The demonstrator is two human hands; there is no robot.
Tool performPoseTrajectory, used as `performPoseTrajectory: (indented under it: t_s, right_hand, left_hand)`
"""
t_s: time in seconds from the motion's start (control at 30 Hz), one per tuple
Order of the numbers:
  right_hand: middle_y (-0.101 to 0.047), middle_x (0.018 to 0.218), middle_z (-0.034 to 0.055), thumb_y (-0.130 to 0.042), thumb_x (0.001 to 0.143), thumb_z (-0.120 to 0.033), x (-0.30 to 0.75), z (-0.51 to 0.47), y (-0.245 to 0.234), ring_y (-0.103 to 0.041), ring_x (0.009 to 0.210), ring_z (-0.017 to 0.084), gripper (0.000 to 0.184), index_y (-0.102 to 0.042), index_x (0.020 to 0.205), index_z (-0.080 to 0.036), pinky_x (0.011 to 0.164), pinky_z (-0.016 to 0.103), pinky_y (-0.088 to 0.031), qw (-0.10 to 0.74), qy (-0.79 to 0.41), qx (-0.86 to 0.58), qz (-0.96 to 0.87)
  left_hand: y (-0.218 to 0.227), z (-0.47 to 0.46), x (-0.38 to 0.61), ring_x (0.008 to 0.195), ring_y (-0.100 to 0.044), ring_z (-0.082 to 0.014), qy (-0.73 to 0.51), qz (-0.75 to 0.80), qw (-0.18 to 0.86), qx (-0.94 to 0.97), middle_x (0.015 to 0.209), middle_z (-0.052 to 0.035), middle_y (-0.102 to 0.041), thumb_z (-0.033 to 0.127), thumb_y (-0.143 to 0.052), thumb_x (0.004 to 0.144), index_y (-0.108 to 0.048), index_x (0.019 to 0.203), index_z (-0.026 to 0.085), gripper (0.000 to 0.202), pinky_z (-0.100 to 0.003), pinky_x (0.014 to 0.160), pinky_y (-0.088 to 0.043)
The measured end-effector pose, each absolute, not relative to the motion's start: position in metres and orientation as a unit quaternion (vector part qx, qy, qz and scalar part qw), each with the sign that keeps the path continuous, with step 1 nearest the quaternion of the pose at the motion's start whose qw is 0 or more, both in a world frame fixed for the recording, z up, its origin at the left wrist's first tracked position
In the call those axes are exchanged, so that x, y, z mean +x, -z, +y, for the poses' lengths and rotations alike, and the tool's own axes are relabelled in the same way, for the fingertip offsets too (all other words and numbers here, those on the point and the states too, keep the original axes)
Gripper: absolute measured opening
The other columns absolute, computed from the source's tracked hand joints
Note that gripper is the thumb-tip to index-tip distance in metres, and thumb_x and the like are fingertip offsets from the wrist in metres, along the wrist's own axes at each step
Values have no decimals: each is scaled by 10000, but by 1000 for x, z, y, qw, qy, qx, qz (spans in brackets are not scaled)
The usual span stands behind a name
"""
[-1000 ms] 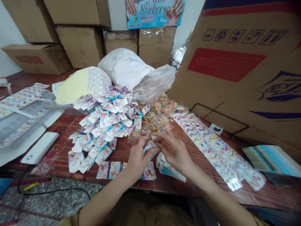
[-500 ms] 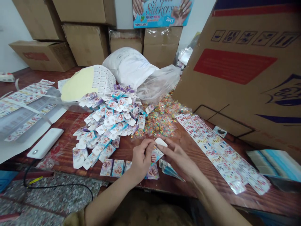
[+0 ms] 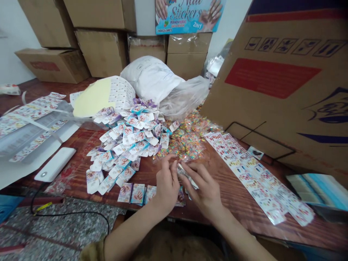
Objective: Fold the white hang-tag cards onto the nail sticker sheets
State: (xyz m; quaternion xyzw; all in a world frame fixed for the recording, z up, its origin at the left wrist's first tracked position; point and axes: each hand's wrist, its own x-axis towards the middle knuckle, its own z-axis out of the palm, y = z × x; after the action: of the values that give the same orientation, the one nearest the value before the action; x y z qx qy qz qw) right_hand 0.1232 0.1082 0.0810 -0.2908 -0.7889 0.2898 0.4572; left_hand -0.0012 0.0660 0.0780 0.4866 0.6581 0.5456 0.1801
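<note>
My left hand [image 3: 166, 183] and my right hand [image 3: 203, 188] meet over the near edge of a red-brown table [image 3: 236, 203], both pinching a small nail-sticker packet [image 3: 182, 173] between their fingertips. Under my right hand lies a thin stack of flat packets, mostly hidden. A few finished packets [image 3: 134, 193] lie in a row just left of my left hand. A large heap of the same small carded packets [image 3: 127, 139] spreads behind and to the left. Loose colourful sticker bags [image 3: 189, 139] lie just beyond my fingers.
A long strip of printed sticker cards [image 3: 252, 174] runs to the right. A big tilted cardboard box [image 3: 282, 79] stands at right. White and clear plastic bags [image 3: 163, 83], brown cartons [image 3: 100, 47], a white power bank [image 3: 56, 164] and an open white tray [image 3: 29, 134] lie around.
My hands lifted a packet with a white tab off the table, then brought it back down; now both hands press low over the packets at the table's near edge.
</note>
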Motion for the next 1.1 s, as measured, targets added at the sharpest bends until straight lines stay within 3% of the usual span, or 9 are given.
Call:
performPoseTrajectory:
  t_s: [0.1,0.23,0.43,0.6,0.7,0.8,0.93,1.1]
  right_hand:
    - [-644,995,97,-592,909,-218,124,106,-85,-631,933,213,321,-684,1215,-255,808,348,-535,448,-276,-286,-801]
    - [-649,953,65,-544,946,-261,127,109,-91,-617,925,194,247,-735,1103,-269,808,334,-519,433,-427,-308,-731]
    - [-710,986,22,-742,798,-336,128,115,-84,-648,892,178,291,-715,1084,-295,817,314,-514,419,-689,-328,-492]
    - [-718,1048,41,-764,735,-349,124,120,-84,-645,869,192,294,-726,1007,-244,762,305,-512,354,-792,-317,-385]
    - [-725,970,21,-749,759,-338,124,119,-85,-642,850,188,222,-725,965,-259,756,301,-506,365,-766,-321,-419]
    - [-711,932,27,-696,832,-280,128,116,-88,-635,880,184,118,-750,934,-258,792,303,-495,434,-596,-327,-591]
    - [-699,938,53,-645,870,-199,134,112,-93,-640,900,188,205,-762,1031,-249,808,312,-498,462,-400,-295,-735]
    - [-683,848,33,-711,825,-221,132,116,-93,-632,822,165,104,-781,898,-248,734,280,-506,457,-474,-320,-681]
  left_hand:
    - [-79,67,1,893,-685,-189,-558,653,191,475,992,-84,-687,288,-355,997,-461,1160,198,214,-294,753,-509]
    - [-80,66,0,796,-684,-167,-572,640,202,471,907,-60,-685,300,-353,1001,-454,1172,198,223,-267,690,-505]
    - [-79,66,-3,831,-672,-145,-599,621,169,477,941,-52,-683,292,-372,1001,-509,1071,199,180,-237,724,-501]
    - [-77,62,0,724,-660,-117,-586,582,135,547,877,-27,-687,290,-376,1007,-562,1013,191,211,-203,662,-483]
    - [-75,62,1,645,-631,-98,-578,578,126,563,842,-18,-677,260,-390,1003,-557,983,190,183,-191,608,-454]
    - [-74,64,2,656,-621,-105,-583,593,142,537,822,-13,-654,245,-400,997,-517,1001,195,128,-202,623,-453]
    - [-71,67,3,639,-599,-106,-613,583,194,497,761,19,-603,262,-413,999,-428,1114,208,128,-204,612,-446]
    - [-67,67,7,543,-491,-87,-630,562,204,496,654,73,-459,263,-421,1002,-391,1185,217,191,-195,563,-395]
